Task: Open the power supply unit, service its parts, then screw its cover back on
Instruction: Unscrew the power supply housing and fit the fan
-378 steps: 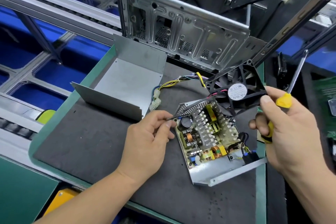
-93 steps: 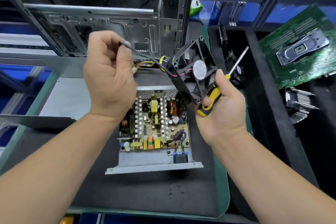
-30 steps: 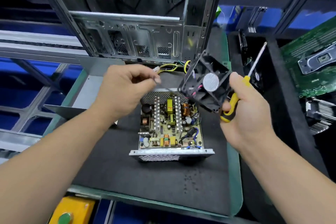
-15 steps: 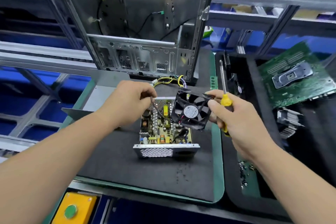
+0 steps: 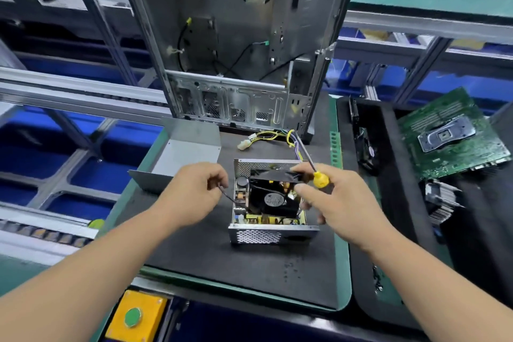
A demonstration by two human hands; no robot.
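The open power supply unit point(image 5: 258, 236) sits on the black mat with its circuit board exposed. A black fan point(image 5: 273, 198) lies tilted over the board, inside the metal housing. My right hand point(image 5: 337, 203) holds the fan's right edge and also grips a yellow-handled screwdriver point(image 5: 319, 178), its shaft pointing up and away. My left hand point(image 5: 194, 194) pinches the fan's thin black cable point(image 5: 229, 197) just left of the unit. The grey metal cover point(image 5: 186, 155) lies open side up behind my left hand.
An empty computer case point(image 5: 236, 44) stands behind the mat, with yellow wires and a white connector point(image 5: 244, 144) in front of it. A green motherboard point(image 5: 449, 133) and a heatsink point(image 5: 441, 200) lie in the black tray at right. A yellow box with a green button point(image 5: 133, 316) sits at the front.
My right hand has lowered the fan from above the unit down into the housing over the board. My left hand followed down with the cable.
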